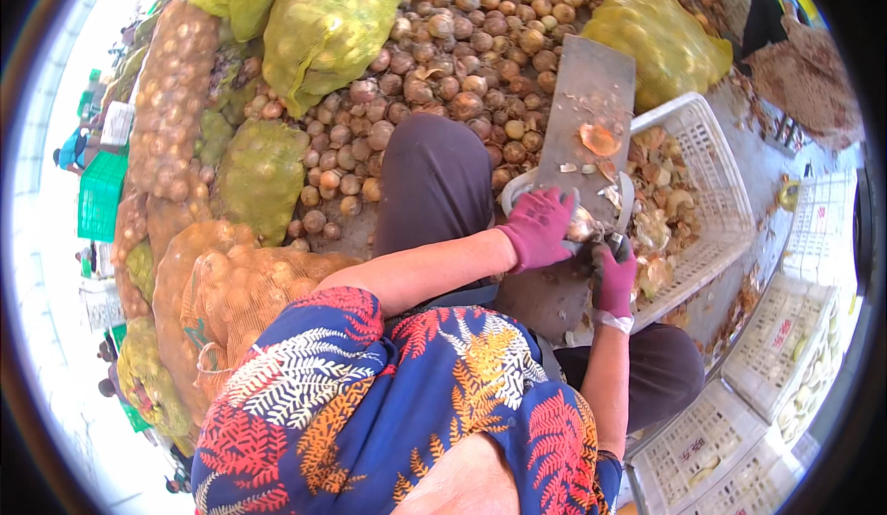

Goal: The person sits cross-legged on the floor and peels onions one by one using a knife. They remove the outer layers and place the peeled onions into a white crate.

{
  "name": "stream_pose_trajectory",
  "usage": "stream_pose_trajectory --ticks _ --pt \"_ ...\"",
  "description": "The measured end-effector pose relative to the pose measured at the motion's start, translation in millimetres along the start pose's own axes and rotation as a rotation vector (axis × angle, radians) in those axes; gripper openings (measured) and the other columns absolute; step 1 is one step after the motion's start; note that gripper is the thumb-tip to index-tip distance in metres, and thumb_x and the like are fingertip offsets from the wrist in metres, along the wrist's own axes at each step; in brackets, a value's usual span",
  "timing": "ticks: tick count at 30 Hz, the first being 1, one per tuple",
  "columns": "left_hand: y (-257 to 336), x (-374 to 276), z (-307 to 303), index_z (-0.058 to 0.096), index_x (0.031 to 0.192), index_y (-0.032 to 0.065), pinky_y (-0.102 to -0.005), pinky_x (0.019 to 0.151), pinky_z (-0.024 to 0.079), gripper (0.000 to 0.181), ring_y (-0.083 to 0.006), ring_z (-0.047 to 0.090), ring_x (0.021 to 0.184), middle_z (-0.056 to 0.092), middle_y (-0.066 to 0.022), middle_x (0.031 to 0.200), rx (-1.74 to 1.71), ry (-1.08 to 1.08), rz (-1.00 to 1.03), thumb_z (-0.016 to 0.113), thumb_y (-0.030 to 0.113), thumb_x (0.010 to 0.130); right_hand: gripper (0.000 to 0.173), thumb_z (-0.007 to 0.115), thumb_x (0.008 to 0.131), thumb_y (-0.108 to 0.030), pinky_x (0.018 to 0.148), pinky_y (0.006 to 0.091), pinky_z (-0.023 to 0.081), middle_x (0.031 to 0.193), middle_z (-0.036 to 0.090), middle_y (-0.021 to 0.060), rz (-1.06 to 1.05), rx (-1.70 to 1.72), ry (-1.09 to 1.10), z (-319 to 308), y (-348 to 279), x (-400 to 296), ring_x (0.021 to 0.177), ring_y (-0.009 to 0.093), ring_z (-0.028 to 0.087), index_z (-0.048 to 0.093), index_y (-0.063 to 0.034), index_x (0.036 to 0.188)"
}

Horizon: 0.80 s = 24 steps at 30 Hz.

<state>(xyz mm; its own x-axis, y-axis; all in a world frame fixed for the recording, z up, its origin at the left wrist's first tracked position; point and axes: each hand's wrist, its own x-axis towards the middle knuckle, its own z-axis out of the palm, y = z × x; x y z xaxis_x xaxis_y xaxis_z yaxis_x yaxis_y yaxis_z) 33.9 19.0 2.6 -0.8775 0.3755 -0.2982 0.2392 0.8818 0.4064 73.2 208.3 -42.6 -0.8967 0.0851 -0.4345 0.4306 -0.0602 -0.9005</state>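
My left hand point(544, 227), in a magenta glove, grips an onion point(584, 225) above a long flat board point(589, 106). Close against the onion's stringy end is my right hand point(615, 276), gloved in magenta with dark fingers. Its fingers are curled around a small tool point(615, 238), mostly hidden, with only a pale, shiny tip showing. An orange onion skin point(600, 139) and smaller peel scraps lie on the board. Part of a pale rounded rim point(626, 203) shows beside the board.
Loose onions point(464, 65) cover the floor ahead. A white plastic crate point(734, 217) of peelings stands at the right. Yellow mesh sacks point(332, 23) and orange mesh sacks point(249, 293) crowd the left. More crates point(776, 342) stand lower right. Another person point(797, 65) is at the upper right.
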Motion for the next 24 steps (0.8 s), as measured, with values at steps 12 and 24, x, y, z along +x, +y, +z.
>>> stream_pose_trajectory --ticks 12,24 --pt "7.0 1.3 -7.5 0.035 0.139 -0.0005 -0.0416 0.091 0.045 0.091 -0.0348 0.055 0.11 0.05 -0.0211 0.121 0.087 -0.104 -0.059 0.078 0.039 0.069 0.041 0.063 0.079 -0.01 0.073 0.0405 0.05 0.093 0.064 0.0182 -0.222 -0.653 0.06 -1.8 -21.6 -67.6 0.085 0.035 0.064 0.054 -0.0005 0.118" --pt "7.3 8.4 -13.7 0.041 0.133 -0.0008 -0.0419 0.091 0.047 0.083 -0.037 0.057 0.108 0.053 -0.024 0.12 -0.014 -0.124 -0.108 0.077 0.035 0.068 0.056 0.064 0.079 -0.017 0.073 0.0458 0.05 0.098 0.064 0.0209 -0.124 -0.847 0.018 10.0 -19.2 -70.4 0.089 0.038 0.063 0.048 -0.0039 0.131"
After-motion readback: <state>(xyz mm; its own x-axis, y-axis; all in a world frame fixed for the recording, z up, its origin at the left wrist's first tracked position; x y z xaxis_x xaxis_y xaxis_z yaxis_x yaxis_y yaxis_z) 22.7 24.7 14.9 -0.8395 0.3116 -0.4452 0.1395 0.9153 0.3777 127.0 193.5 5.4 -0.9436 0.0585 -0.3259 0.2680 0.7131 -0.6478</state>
